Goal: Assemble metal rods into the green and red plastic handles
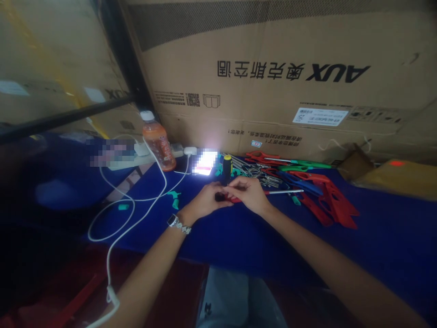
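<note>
Both hands meet at the middle of the blue tabletop around a red long-nosed lighter (235, 199), whose thin metal tube points right. My left hand (206, 200) has its fingers curled about the left end of the lighter, where a dark part shows. My right hand (251, 193) pinches at its red body from above; the fingertips partly hide what they touch. Just behind the hands a yellow-and-black tool handle (226, 167) stands upright, its lower end hidden. Metal rods and clips (261, 173) lie in a pile beyond my right hand.
Red casings (336, 200), a green casing (307, 165) and a blue casing (303, 183) lie right. A drink bottle (159, 143), a white cable (160, 182), a glowing screen (205, 162) and small teal pieces (175, 200) lie left. A large cardboard box (259, 105) walls the back.
</note>
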{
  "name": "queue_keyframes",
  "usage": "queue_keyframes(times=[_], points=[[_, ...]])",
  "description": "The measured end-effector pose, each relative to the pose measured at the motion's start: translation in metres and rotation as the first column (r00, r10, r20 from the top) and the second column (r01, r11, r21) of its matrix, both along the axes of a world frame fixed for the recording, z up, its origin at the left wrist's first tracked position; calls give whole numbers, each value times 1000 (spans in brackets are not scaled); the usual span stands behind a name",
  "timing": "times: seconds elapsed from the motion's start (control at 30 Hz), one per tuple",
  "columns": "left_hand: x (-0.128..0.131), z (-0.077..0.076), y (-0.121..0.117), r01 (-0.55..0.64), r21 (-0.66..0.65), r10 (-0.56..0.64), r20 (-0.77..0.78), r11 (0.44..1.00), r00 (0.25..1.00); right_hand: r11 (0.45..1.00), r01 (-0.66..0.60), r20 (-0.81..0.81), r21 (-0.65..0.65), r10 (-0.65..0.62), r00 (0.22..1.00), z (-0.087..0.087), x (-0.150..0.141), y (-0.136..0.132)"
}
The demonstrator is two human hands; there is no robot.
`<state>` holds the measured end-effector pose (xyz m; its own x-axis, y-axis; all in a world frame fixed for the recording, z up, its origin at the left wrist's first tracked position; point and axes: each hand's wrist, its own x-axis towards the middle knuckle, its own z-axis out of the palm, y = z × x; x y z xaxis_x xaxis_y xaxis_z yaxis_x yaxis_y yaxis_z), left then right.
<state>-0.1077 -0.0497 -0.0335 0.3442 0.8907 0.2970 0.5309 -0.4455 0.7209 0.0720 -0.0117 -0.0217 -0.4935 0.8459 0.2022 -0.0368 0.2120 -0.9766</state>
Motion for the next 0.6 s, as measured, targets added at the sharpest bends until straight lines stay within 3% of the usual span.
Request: queue_keyframes(times=[0.23, 0.47, 0.6], points=[[0, 2, -1, 8, 17, -8, -22, 1000, 1000, 970, -42, 156, 239, 4, 988, 2, 7, 1], [1, 3, -1, 37, 7, -37, 8, 999, 999, 999, 37, -3, 34, -37, 999, -5, -3, -1], [0, 4, -2, 43, 14, -43, -8, 999, 999, 998, 3, -4, 60, -3, 1000, -1, 1, -1]])
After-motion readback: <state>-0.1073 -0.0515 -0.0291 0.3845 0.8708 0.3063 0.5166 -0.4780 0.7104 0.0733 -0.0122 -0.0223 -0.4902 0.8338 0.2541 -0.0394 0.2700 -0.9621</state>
